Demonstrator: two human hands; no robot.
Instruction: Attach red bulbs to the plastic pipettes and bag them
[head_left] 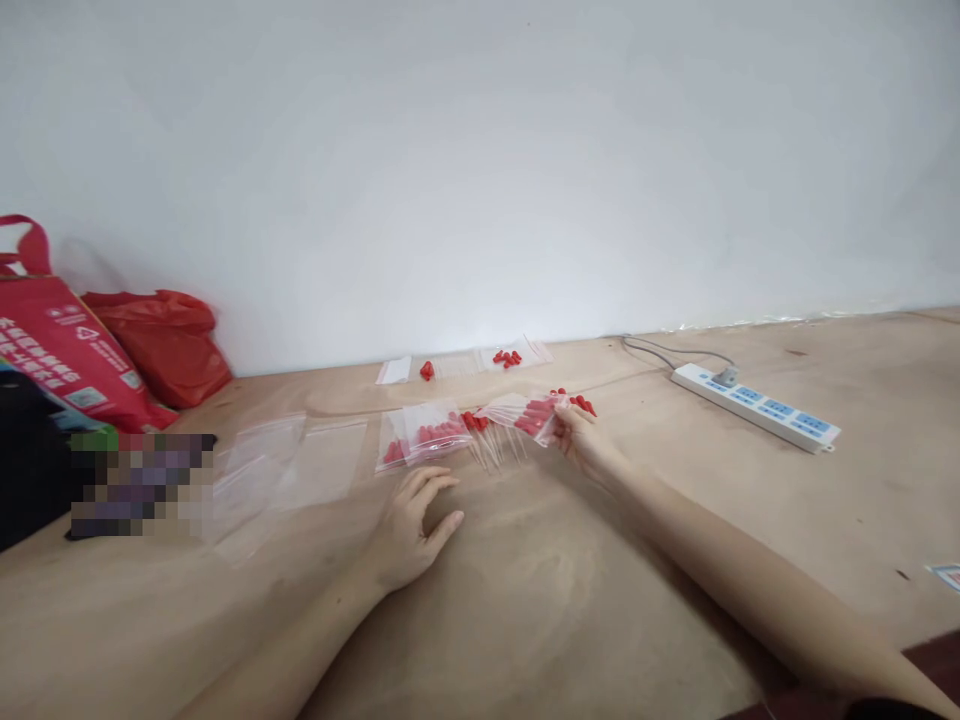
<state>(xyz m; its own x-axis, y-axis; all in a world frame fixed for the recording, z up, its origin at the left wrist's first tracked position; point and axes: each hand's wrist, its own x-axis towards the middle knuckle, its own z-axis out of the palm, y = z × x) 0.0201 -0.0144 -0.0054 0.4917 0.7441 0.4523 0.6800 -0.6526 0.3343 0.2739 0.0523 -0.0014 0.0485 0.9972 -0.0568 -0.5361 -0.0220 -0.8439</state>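
Note:
Pinched in my right hand (576,437) is a clear zip bag (529,415) with several red-tipped sticks inside, held above the table. Below and left of it, loose wooden sticks with red tips (484,445) lie fanned out, partly covered by the bag. My left hand (415,525) rests near the table with fingers apart and holds nothing. Just beyond its fingertips are overlapping filled zip bags (424,435) with red tips showing through. More red tips (581,403) show behind my right hand; what they belong to is hidden.
Flat clear bags (322,460) lie to the left. Along the wall are more bags and small red pieces (508,358). A white power strip (757,405) with a plugged-in cord lies at right. A red shopping bag (67,350) and a red plastic bag (169,340) stand far left.

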